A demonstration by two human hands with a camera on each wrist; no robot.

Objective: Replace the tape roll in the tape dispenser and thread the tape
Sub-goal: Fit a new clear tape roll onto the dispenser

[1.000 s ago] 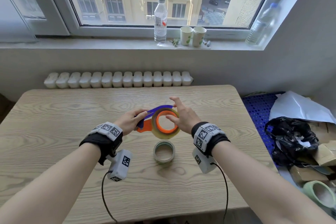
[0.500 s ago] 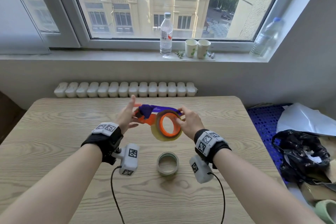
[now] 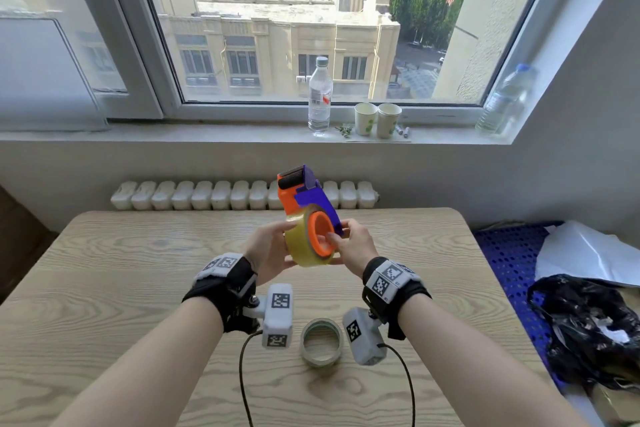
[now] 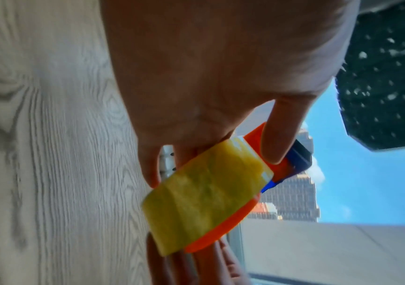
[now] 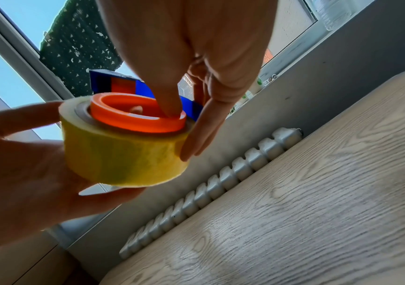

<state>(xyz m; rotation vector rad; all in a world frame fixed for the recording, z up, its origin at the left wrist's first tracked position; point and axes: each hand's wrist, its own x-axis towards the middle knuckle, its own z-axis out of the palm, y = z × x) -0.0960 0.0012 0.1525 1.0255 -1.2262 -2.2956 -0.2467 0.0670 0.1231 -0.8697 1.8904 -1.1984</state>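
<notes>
Moved: tape dispenser is up off the table now, tipped nose-up.
Spent core: lying nearest, between the wrists.
Left hand: cupping the yellow tape roll.
Right hand: pinching the orange hub, fingertip inside.
Risk: roll may sit skewed or slide off, tape end unthreaded.
</notes>
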